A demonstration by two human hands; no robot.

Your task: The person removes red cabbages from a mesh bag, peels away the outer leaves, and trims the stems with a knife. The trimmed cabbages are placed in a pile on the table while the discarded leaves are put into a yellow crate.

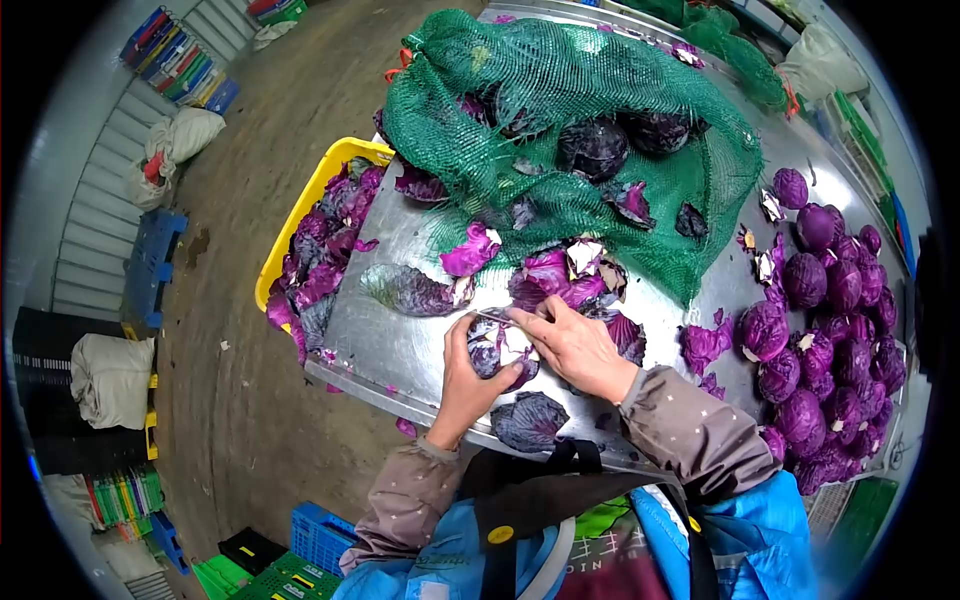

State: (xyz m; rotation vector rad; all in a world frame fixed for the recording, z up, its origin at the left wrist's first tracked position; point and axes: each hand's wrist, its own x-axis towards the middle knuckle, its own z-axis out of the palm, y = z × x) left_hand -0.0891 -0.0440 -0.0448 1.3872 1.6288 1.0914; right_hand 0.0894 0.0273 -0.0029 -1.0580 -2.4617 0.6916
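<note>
A purple cabbage with a pale cut stem rests between my two hands near the metal table's front edge. My left hand is wrapped round its left side. At its upper right, my right hand has its fingers closed on a thin blade, seen only in part, which lies across the top of the cabbage. Loose outer leaves lie around it: a dark leaf in front, a long leaf behind and purple leaves beyond my right hand.
A green mesh sack holding dark cabbages covers the table's far part. Many trimmed cabbages are piled on the right. A yellow crate full of leaves stands at the left edge of the metal table.
</note>
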